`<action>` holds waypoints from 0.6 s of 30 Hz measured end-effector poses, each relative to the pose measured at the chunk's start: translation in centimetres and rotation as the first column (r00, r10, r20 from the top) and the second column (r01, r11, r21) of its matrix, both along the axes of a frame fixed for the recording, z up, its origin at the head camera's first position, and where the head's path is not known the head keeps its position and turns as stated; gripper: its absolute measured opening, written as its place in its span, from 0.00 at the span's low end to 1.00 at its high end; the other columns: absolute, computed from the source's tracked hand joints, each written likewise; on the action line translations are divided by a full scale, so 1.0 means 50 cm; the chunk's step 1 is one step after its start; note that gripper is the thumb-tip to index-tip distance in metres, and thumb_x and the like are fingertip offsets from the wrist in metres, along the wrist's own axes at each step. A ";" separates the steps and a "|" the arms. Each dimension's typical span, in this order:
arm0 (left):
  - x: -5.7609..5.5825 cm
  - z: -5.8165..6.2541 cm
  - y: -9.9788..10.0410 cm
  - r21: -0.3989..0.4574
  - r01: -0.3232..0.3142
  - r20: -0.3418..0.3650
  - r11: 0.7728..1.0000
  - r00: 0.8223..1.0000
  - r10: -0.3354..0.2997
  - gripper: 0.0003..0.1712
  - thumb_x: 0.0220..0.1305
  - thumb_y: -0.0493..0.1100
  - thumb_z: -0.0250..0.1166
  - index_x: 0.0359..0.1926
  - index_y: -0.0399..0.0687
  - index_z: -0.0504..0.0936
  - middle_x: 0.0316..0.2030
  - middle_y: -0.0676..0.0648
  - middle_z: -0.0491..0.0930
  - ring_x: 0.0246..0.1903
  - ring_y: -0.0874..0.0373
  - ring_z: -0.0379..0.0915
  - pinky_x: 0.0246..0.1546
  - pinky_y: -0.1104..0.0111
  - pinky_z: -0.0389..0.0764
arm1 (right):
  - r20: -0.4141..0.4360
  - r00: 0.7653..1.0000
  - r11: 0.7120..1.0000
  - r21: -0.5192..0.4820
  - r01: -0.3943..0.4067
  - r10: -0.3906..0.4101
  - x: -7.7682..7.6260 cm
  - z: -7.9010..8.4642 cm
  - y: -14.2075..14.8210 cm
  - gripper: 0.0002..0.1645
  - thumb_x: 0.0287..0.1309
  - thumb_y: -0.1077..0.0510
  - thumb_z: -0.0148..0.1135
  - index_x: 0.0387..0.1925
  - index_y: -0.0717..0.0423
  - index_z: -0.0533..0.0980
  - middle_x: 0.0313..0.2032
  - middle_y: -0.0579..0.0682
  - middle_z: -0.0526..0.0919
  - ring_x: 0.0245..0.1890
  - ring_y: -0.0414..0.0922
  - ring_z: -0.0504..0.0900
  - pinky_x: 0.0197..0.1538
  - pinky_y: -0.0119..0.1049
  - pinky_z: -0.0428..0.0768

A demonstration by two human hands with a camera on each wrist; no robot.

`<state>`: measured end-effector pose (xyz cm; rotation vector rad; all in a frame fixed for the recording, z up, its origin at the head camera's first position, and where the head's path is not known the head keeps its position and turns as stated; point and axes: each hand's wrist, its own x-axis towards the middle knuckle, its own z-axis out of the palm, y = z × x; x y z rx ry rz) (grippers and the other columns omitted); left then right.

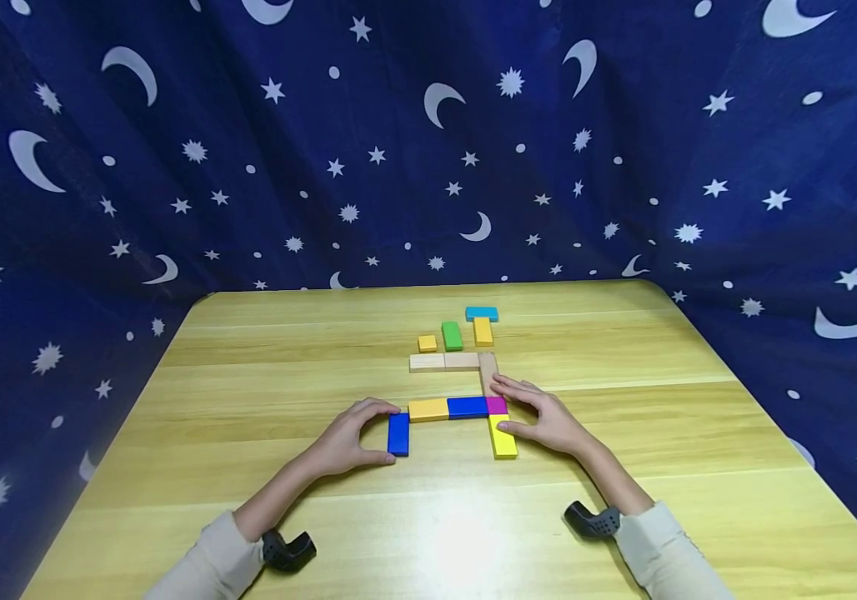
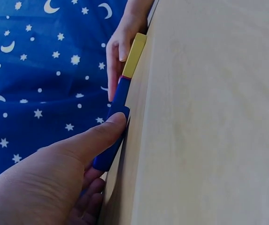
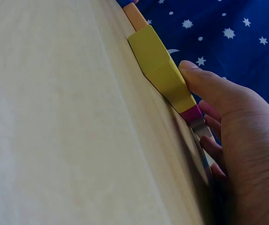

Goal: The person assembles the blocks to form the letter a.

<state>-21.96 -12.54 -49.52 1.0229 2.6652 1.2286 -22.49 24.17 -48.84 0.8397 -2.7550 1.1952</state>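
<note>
One table (image 1: 286, 358) fills the lower frame. Left hand (image 1: 344, 442) pinches one blue block (image 1: 398, 435) left of centre; right hand (image 1: 550, 422), loosely extended, thumbs one yellow block (image 1: 503, 443) right of centre. Mid-frame: three wooden blocks (image 1: 427, 363), three orange blocks (image 1: 428, 411), one second blue block (image 1: 468, 407), one green block (image 1: 452, 336), one cyan block (image 1: 482, 314), one magenta block (image 1: 497, 406).

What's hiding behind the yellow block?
Behind the yellow block is a purple block, then a plain wooden block. The right hand covers a little of that wooden one, so I can't see that bit.
</note>
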 end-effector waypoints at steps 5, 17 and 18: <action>0.001 0.000 0.001 0.004 -0.005 0.003 1.000 1.000 0.005 0.37 0.43 0.59 0.73 0.56 0.57 0.74 0.52 0.57 0.72 0.55 0.58 0.65 0.56 0.55 0.66 | 0.005 1.000 1.000 -0.004 -0.001 0.001 0.000 0.002 -0.001 0.38 0.51 0.45 0.67 0.63 0.47 0.67 0.66 0.45 0.61 0.66 0.55 0.55 0.64 0.54 0.52; -0.001 -0.004 0.000 0.012 0.005 -0.032 1.000 0.999 -0.005 0.38 0.42 0.60 0.73 0.56 0.56 0.73 0.52 0.58 0.72 0.55 0.58 0.65 0.55 0.56 0.67 | 0.002 1.000 1.000 -0.012 -0.008 0.008 0.002 0.005 -0.004 0.38 0.51 0.46 0.67 0.63 0.49 0.67 0.66 0.45 0.61 0.66 0.55 0.55 0.65 0.53 0.52; -0.001 -0.004 0.000 0.011 0.004 -0.032 1.000 0.999 -0.004 0.38 0.42 0.59 0.73 0.56 0.57 0.73 0.52 0.58 0.72 0.55 0.58 0.65 0.56 0.56 0.67 | 0.002 1.000 1.000 -0.011 -0.008 0.008 0.001 0.004 -0.004 0.38 0.50 0.46 0.67 0.63 0.49 0.67 0.66 0.45 0.61 0.66 0.55 0.55 0.65 0.53 0.52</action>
